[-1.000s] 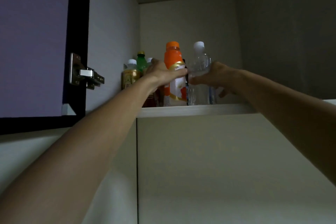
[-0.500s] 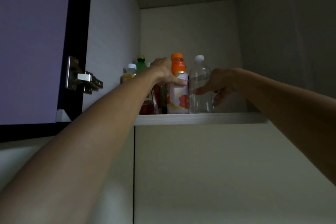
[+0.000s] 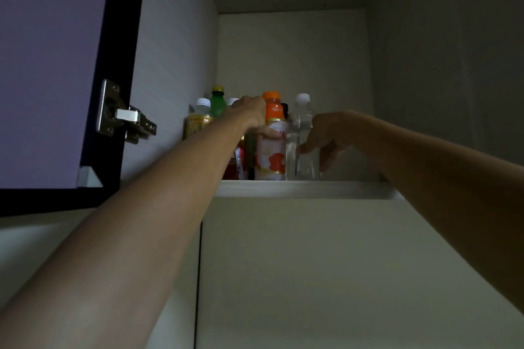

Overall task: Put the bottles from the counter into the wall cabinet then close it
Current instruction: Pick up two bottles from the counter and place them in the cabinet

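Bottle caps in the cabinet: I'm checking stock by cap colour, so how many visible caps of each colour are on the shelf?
White caps: 3 (left bottle, one partly hidden behind the left hand, clear bottle)
Orange caps: 1 (orange bottle)
Yellow caps: 1 (green bottle)
Dark caps: 1 (behind the orange one)
Total: 6 visible caps

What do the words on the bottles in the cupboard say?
None can be read.
orange-capped bottle: label print, too blurred.
yellow-labelled bottle: markings too small and dim.
red bottle: mostly hidden behind the left hand.
clear bottle, by the right hand: no print visible.
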A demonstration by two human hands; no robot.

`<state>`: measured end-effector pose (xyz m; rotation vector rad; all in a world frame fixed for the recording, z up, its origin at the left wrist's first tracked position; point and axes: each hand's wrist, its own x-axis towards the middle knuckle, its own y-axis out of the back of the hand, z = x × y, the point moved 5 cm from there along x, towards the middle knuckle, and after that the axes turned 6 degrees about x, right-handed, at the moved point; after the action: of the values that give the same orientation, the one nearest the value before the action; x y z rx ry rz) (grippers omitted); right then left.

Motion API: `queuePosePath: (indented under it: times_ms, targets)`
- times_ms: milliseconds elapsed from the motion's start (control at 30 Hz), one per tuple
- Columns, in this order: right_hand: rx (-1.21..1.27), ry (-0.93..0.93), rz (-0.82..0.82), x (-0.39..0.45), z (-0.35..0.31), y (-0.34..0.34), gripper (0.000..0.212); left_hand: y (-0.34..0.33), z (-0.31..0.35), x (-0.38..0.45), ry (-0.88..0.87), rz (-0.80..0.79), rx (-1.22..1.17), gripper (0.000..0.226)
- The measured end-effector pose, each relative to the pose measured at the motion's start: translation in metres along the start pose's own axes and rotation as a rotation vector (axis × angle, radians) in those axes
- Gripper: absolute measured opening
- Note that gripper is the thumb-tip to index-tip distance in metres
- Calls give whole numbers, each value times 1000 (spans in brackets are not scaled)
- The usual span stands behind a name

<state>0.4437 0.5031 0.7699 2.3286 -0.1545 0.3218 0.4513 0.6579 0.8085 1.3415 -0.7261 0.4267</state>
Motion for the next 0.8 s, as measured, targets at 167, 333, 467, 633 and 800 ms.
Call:
queuePosePath:
  times_ms: [167, 333, 467, 633, 800]
  targets:
    - [50, 4, -10, 8, -1, -17, 29, -6, -12, 0, 22, 17, 14, 67]
    - [36, 32, 17, 11, -1, -19, 40, -4, -10, -3, 3, 72, 25, 64]
    - [43, 38, 12, 8, 1, -20, 44, -4, -9, -5, 1, 93, 51, 64]
    - [-16, 52, -7, -5, 4, -23, 59, 3, -7, -10, -3, 100, 86, 57]
    - [50, 217, 181, -21, -16, -14, 87, 11, -4, -25, -2, 142, 144, 35]
